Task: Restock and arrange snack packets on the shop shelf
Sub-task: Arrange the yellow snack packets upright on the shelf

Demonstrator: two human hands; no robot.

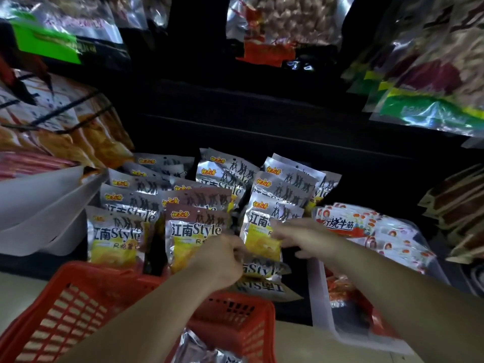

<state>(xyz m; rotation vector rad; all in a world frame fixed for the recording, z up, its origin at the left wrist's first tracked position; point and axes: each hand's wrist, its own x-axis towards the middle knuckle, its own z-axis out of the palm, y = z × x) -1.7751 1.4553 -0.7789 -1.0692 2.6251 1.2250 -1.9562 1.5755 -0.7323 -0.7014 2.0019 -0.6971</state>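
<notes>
While the left grip (222,258) has its fingers curled tight at the left edge of a flat-lying packet (264,269), motion blur hides the contact, so I cannot tell whether it pinches that packet or only meets it. The right grip (303,237) is open, its fingers straight and spread, the fingertips touching the front packet (259,231) of the row of silver-and-yellow snack packets just ahead of it. That row stands upright on the shelf (293,307), and the flat-lying packet is just below it, between the two grips. A second flat packet (262,286) lies nearer the person, printed side up and turned upside down.

Just left of the left grip stands the middle-row packet (193,237), with another row's front packet (115,237) further left. Beneath the left forearm sits a red basket (78,302) with a silver packet (196,347) in it. To the right of the right grip, red-and-white packets (366,226) fill a clear tray (322,310), whose near wall passes under the right forearm.
</notes>
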